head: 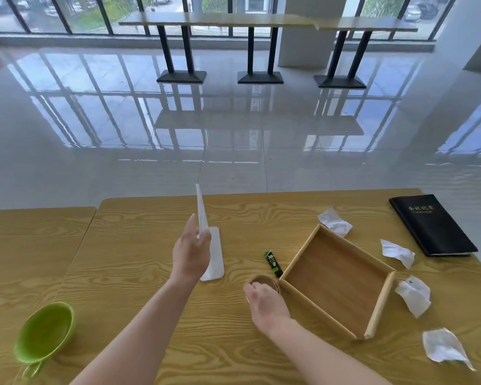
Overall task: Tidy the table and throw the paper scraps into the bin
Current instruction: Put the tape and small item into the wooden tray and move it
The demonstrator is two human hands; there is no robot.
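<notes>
Several crumpled white paper scraps lie on the right of the wooden table [139,245]: one [334,222] beyond the tray, one [397,252] and another [414,297] to its right, one [442,348] near the front edge. A green bin [46,332] lies tipped at the front left. My left hand [190,254] holds a white folded sheet [215,257] upright above the table's middle. My right hand [267,304] curls over a brown tape roll [264,280] beside the tray's near-left corner.
An empty open wooden tray [300,252] sits right of centre. A green-and-black stick [273,263] lies just left of it. A black notebook [431,225] rests at the far right corner. A second table [25,245] adjoins on the left.
</notes>
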